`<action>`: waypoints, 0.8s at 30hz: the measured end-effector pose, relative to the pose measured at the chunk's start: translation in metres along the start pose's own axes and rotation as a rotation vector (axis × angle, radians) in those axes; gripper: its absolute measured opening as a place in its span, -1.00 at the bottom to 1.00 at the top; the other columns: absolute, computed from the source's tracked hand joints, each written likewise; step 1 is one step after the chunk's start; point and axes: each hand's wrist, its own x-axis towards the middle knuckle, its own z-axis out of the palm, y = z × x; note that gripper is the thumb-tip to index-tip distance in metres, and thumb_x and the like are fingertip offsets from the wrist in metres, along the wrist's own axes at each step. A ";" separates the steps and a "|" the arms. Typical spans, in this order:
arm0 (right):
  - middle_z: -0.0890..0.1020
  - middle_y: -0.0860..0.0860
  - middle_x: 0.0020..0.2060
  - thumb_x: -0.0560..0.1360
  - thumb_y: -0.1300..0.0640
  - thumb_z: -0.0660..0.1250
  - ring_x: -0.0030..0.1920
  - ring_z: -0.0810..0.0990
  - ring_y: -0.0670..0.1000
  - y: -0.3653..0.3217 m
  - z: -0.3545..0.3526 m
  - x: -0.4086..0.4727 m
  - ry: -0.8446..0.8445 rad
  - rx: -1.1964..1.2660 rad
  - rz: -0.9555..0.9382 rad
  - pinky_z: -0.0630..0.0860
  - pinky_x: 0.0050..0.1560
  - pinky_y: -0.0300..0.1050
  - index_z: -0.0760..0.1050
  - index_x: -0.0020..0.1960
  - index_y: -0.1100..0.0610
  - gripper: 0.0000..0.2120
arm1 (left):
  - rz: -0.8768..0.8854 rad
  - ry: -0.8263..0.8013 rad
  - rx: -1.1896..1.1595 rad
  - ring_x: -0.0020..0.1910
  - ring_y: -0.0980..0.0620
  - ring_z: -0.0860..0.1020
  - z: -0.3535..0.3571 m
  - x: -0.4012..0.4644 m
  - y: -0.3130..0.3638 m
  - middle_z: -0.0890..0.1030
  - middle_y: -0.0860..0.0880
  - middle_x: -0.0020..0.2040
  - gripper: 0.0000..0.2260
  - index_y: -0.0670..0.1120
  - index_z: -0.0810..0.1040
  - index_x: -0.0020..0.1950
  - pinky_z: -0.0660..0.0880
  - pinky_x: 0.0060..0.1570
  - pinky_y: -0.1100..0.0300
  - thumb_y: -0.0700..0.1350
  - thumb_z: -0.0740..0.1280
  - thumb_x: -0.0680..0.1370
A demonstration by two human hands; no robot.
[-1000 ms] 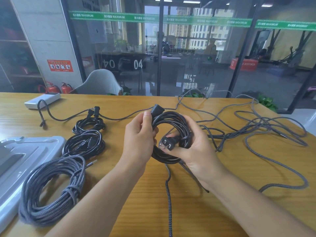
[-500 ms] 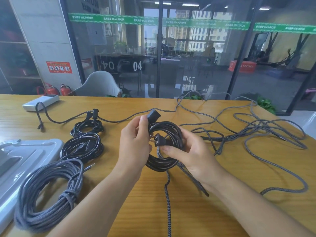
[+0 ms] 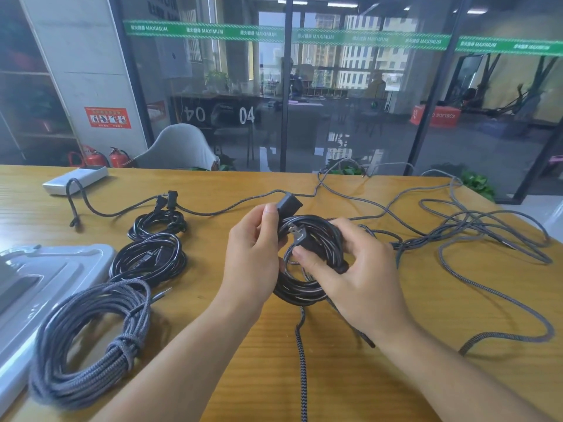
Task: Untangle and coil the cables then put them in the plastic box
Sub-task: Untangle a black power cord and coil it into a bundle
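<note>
My left hand (image 3: 253, 254) grips the left side of the black coiled cable (image 3: 307, 263), thumb pressed just under its boxy connector (image 3: 289, 204) — the same clamp as a second ago. My right hand (image 3: 350, 269) is curled round the coil's right side, and its thumb and fingers have walked the pronged plug (image 3: 297, 236) up: before it lay low against the palm, now it sits across the top of the loops, prongs pointing up-left. The coil hangs just above the desk (image 3: 396, 345), as before. To the left lie two small black coils (image 3: 149, 254) and a large grey braided coil (image 3: 91, 345), beside the plastic box (image 3: 54, 269) — unmoved. To the right sprawls the grey tangle (image 3: 472, 233), not yet sorted.
</note>
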 end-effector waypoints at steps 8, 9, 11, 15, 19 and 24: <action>0.74 -0.17 -0.01 0.55 -0.16 0.48 -0.06 0.71 -0.17 0.009 0.000 0.002 0.232 -0.262 -0.202 0.65 -0.14 -0.04 0.60 0.28 0.03 -0.61 | -0.014 -0.008 -0.027 -0.34 0.22 0.46 0.001 -0.004 0.003 0.55 0.17 -0.33 -0.66 -0.11 0.65 0.08 0.42 -0.30 0.06 -0.01 0.12 0.77; 0.74 -0.16 0.01 0.57 -0.14 0.47 -0.07 0.71 -0.17 0.009 -0.001 0.003 0.242 -0.297 -0.228 0.64 -0.16 -0.06 0.62 0.29 0.04 -0.62 | -0.013 -0.013 -0.027 -0.32 0.21 0.46 0.000 -0.003 0.002 0.55 0.17 -0.33 -0.66 -0.09 0.65 0.07 0.44 -0.26 0.05 -0.01 0.12 0.77; 0.74 -0.16 0.02 0.59 -0.10 0.46 -0.07 0.70 -0.17 0.012 -0.005 0.005 0.242 -0.329 -0.260 0.63 -0.15 -0.10 0.63 0.29 0.04 -0.65 | -0.016 -0.042 -0.028 -0.30 0.19 0.49 -0.001 -0.002 -0.001 0.56 0.18 -0.32 -0.67 -0.05 0.66 0.06 0.49 -0.18 0.03 0.00 0.13 0.77; 0.74 -0.20 -0.01 0.59 -0.04 0.46 -0.04 0.74 -0.09 0.014 -0.010 0.007 0.174 -0.059 -0.058 0.68 -0.05 0.05 0.63 0.29 0.00 -0.70 | -0.037 -0.132 -0.028 -0.21 0.16 0.56 -0.007 0.002 -0.003 0.65 0.10 -0.20 -0.70 0.02 0.68 0.15 0.57 -0.08 0.10 0.04 0.17 0.75; 0.75 -0.14 0.05 0.57 0.07 0.48 0.10 0.73 -0.04 0.015 -0.019 0.012 0.215 0.174 0.081 0.67 0.09 0.09 0.62 0.27 0.07 -0.71 | -0.065 -0.180 -0.053 -0.15 0.01 0.60 -0.017 0.009 -0.006 0.67 -0.17 -0.07 -0.72 -0.01 0.65 0.24 0.56 -0.19 0.21 0.03 0.17 0.75; 0.75 -0.07 0.02 0.58 0.08 0.47 0.07 0.74 0.04 0.017 -0.024 0.015 0.251 0.210 0.096 0.67 0.05 0.16 0.61 0.26 0.08 -0.73 | -0.037 -0.310 0.009 -0.14 0.05 0.61 -0.017 0.009 -0.009 0.69 -0.03 -0.11 -0.75 0.05 0.66 0.30 0.57 -0.20 0.19 -0.04 0.23 0.73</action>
